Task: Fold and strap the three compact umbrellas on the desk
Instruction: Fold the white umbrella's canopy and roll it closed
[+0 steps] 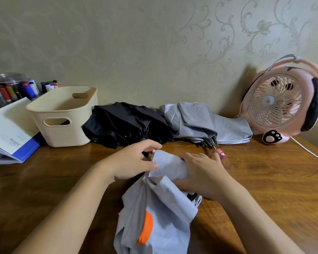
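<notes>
Both our hands are busy on the pale grey umbrella (pixel 160 208), near the front of the surface (pixel 62 180). The fingers (pixel 151 143) of our left hand (pixel 132 160) pinch the upper end of its rolled canopy, thumb underneath; our right hand (pixel 200 173) curls over the roll and holds it tight. Below that grip the cloth, with its orange patch (pixel 146 228), spreads loose toward us, and we see no strap fastened. Behind, the black umbrella (pixel 128 123) and the silver-grey umbrella (pixel 209 121) lie collapsed but slack, side by side by the wall (pixel 136 52), between the cream basket (pixel 72 134) and the pink fan (pixel 275 103). We judge the task barely begun: one umbrella half rolled, two apparently untouched, all three straps left to do.
</notes>
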